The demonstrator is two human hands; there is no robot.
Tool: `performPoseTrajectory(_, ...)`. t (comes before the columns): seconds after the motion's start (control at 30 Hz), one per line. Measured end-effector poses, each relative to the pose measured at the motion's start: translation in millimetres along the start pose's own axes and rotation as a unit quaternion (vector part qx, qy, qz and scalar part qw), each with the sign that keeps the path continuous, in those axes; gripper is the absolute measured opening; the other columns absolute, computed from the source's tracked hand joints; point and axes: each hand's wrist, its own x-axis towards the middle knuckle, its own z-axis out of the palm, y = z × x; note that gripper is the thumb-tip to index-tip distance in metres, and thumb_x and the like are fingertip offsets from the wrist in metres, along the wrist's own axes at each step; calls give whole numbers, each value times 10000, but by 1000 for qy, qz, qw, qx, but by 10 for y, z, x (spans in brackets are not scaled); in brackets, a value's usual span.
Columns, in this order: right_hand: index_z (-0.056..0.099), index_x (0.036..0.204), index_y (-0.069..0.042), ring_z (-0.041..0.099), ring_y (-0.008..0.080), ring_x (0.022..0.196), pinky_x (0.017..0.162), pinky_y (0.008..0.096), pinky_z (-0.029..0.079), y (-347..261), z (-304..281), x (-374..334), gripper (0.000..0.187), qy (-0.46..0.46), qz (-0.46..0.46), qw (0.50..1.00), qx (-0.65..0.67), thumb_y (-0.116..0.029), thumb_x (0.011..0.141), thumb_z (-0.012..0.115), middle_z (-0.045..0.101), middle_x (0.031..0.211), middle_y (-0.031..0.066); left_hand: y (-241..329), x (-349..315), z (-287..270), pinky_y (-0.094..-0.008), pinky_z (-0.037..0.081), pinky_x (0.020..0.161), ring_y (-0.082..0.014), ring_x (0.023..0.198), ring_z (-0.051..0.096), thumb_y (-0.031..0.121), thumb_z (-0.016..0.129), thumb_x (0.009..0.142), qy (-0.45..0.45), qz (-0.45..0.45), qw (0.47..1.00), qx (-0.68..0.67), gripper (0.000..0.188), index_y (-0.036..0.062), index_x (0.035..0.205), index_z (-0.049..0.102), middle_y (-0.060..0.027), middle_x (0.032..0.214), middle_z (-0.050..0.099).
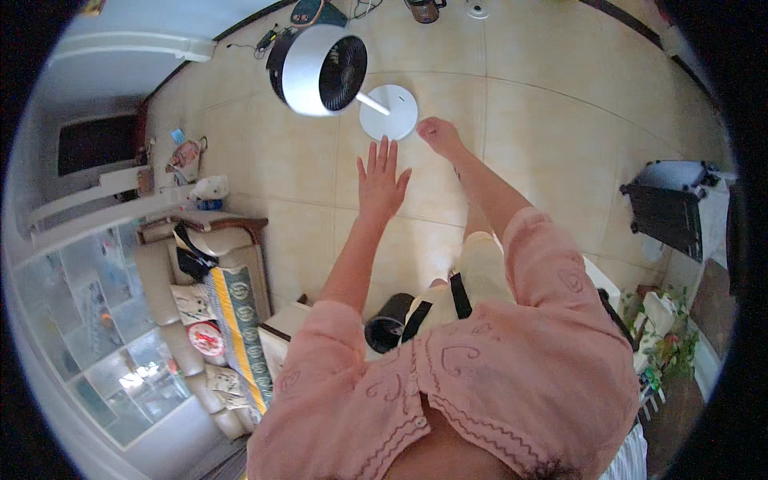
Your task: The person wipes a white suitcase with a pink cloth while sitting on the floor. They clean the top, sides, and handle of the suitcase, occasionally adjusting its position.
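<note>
A standing fan (320, 72) with a white rounded head and black grille stands on the floor ahead of me. Its slim white pole leads down to a round white base (378, 120). My left hand (380, 184) is stretched out flat, palm down, with its fingers spread and nothing in it. The fingertips point at the near edge of the base; whether they touch it I cannot tell. To the right of the base, my right hand (440, 136) is closed with curled fingers. Its palm is hidden, so anything inside it does not show.
A black bin (390, 322) stands by my legs. To the left is a sofa (192, 340) with cushions and a striped cover. A dark suitcase-like case (668, 208) and a leafy plant (672, 336) are at the right. A dark pot (424, 10) sits at the far edge.
</note>
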Motion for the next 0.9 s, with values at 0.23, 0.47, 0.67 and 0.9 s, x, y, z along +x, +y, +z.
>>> performPoseTrajectory(0.23, 669, 850, -78, 649, 200, 724, 662, 336, 508, 495, 843, 1192, 265, -75, 89, 992, 54, -337, 791, 662, 678, 779, 65, -380, 1214, -539, -559, 86, 1092, -326, 1394, 147, 366, 472, 913, 2, 8, 1000, 21, 645, 96, 1446, 228, -102, 1509, 199)
performPoseTrajectory(0.47, 621, 1000, -90, 623, 168, 786, 699, 302, 517, 728, 1739, 1889, 323, -190, 292, 874, 340, -380, 859, 624, 647, 917, 58, -520, 1668, -566, -569, 58, 1089, -334, 1393, 146, 357, 476, 902, -94, -10, 992, 84, 650, 84, 1441, 238, -109, 1511, 188)
performPoseTrajectory(0.67, 584, 1033, -73, 648, 215, 773, 750, 366, 556, 604, 2077, 2003, 286, -207, 355, 782, 468, -278, 845, 650, 651, 888, 91, -500, 1589, -635, -567, -33, 1083, -347, 1405, 86, 445, 393, 924, -152, -27, 983, 105, 663, 79, 1449, 219, -115, 1519, 165)
performPoseTrajectory(0.9, 632, 848, 3, 646, 225, 618, 602, 356, 566, 700, 2127, 2200, 375, -230, 178, 947, 134, -371, 815, 632, 660, 770, 96, -584, 1608, -604, -559, -36, 1085, -322, 1406, 103, 450, 388, 930, -140, -31, 986, 88, 654, 84, 1448, 230, -110, 1516, 176)
